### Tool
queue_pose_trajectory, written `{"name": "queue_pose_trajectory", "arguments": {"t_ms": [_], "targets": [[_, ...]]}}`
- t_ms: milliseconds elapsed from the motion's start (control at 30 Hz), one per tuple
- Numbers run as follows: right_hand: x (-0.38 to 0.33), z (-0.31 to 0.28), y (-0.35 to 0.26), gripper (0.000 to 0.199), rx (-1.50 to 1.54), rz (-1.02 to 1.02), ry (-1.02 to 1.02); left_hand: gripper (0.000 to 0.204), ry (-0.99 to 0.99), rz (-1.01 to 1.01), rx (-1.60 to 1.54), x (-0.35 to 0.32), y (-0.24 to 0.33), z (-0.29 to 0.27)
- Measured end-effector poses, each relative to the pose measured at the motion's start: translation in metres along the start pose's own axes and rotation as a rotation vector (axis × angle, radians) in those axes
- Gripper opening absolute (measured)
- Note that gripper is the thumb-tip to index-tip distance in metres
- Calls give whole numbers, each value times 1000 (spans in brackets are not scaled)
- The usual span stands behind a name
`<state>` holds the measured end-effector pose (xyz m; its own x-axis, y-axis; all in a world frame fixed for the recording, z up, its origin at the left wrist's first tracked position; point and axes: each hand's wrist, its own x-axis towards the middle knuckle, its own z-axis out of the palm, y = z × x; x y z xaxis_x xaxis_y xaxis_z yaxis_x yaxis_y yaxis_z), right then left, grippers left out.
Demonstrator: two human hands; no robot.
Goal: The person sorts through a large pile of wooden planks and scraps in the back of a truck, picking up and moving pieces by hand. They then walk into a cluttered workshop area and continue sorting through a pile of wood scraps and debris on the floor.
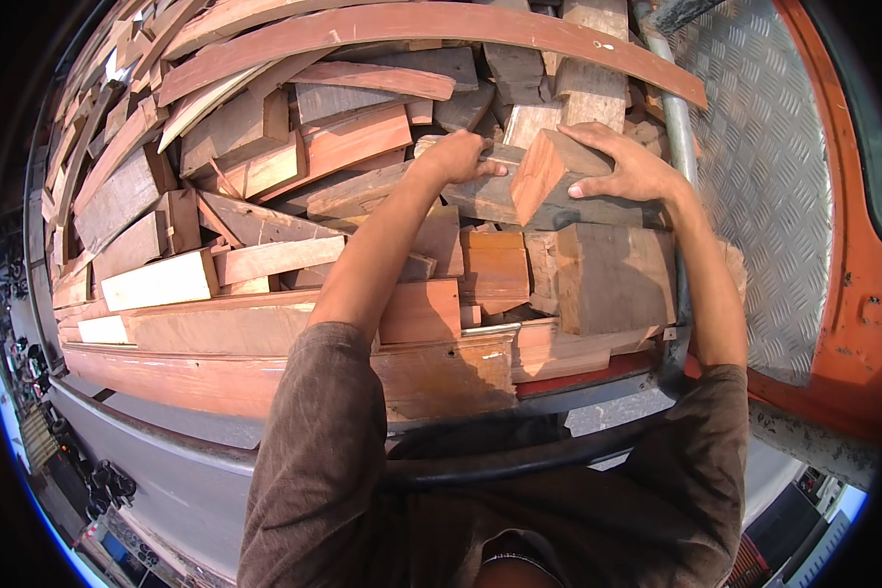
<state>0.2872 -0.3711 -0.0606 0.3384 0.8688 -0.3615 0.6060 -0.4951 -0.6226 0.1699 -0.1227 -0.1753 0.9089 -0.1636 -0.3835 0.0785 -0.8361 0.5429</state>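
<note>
My left hand (459, 157) is closed over the end of a grey weathered plank (519, 201) that lies across the top of a heap of reddish wood offcuts. My right hand (625, 165) grips a short chunky reddish wood block (544, 169) that rests on that same plank, fingers spread over its top and right side. Both arms reach up from the lower edge, in brown sleeves. A large square block (612, 276) sits just below the plank.
The heap fills a truck bed: long curved boards (412, 24) across the top, pale planks (157, 279) at the left. A grey metal rail (678, 137) and silver tread plate (764, 176) lie to the right, with an orange body panel (853, 265) beyond. The grey side wall (167, 461) runs below.
</note>
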Motion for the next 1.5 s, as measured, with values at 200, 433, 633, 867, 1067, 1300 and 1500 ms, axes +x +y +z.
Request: {"name": "queue_pose_trajectory", "arguments": {"t_ms": [200,433,633,867,1067,1300,1500], "targets": [[-10,9,-9,82,51,-27,76,70,80,11,40,-1,5,16],[-10,7,-10,79,128,29,29,69,-6,-19,55,0,10,5],[4,10,-8,87,-42,35,-39,68,54,2,16,-6,5,12],[-12,27,-26,93,-324,81,50,74,246,50,-441,-27,32,-14],[-10,32,-21,92,-248,48,60,87,116,153,-475,-32,63,7],[-11,44,-10,99,-286,151,149,88,177,245,-386,-25,75,-8],[-56,27,-69,89,-405,350,384,80,277,92,-224,-25,88,5]]}}
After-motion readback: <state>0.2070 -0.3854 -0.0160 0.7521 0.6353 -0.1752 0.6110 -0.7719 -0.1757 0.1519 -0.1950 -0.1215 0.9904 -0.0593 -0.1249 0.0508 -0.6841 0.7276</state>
